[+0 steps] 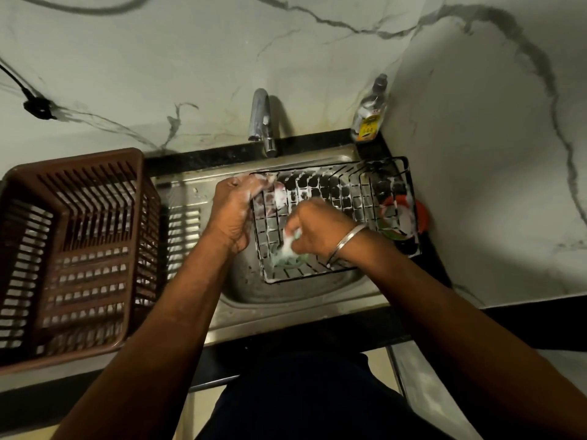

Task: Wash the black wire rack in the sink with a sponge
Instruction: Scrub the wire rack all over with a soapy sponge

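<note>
The black wire rack (349,195) lies tilted across the steel sink (286,300), its wires streaked with white foam. My left hand (236,211) grips the rack's left edge near the top corner. My right hand (320,230), a metal bangle on its wrist, is closed on a foamy sponge (290,244) pressed against the rack's lower wires. The sponge is mostly hidden by fingers and suds.
A brown slatted plastic basket (73,249) stands on the drainboard at the left. The chrome tap (262,122) rises behind the sink. A bottle (370,112) stands at the back right corner. A red round container (401,217) sits under the rack's right end.
</note>
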